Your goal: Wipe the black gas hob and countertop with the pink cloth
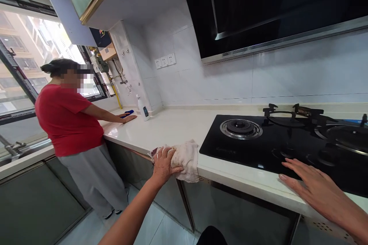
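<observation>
Right hand lies flat, fingers spread, on the white countertop beside the black gas hob; left hand, fingers together, presses a crumpled cloth at the counter's edge; farther along stands a co-worker.

Nothing fully legible. Black glass gas hob had small pale lettering printed on glass at front left, approx. one word, 1st letter poss. "S", rest too blurred to read. White pump bottle by the wall had dark blue label, w/ print too small to make out. Dark card or sign under wall cabinet showed a small coloured mark, no readable words. Cardboard box near it: no legible print. Wall sockets: no readable marks at this res.
</observation>
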{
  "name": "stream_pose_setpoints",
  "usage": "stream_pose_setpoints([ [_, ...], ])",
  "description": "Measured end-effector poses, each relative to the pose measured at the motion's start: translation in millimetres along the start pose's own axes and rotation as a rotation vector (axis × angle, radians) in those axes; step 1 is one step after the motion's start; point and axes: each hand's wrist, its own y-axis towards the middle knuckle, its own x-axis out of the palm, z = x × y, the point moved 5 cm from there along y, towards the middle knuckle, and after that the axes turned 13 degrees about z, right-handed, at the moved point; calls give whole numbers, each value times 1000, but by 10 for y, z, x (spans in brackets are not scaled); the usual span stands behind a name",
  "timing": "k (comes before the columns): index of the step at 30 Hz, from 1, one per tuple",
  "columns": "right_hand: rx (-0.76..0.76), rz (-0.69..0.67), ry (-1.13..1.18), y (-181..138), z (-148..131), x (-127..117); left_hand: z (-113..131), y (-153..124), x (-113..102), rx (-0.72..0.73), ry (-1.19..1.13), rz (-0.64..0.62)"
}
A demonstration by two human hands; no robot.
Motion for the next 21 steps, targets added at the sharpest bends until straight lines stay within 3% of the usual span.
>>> stream_pose_setpoints([
  [4,23,-47,-11,14,-111,-50,327,-3,25,114,-26,116],
  [13,14,-22,25,10,-166,-69,1512,-263,59,154,-131,398],
  [16,18,1,94,-22,-166,-90,1929,-253,35,142,-196,337],
  [21,80,27,210,-7,-130,-146,2729,-1,-133,266,-339,60],
])
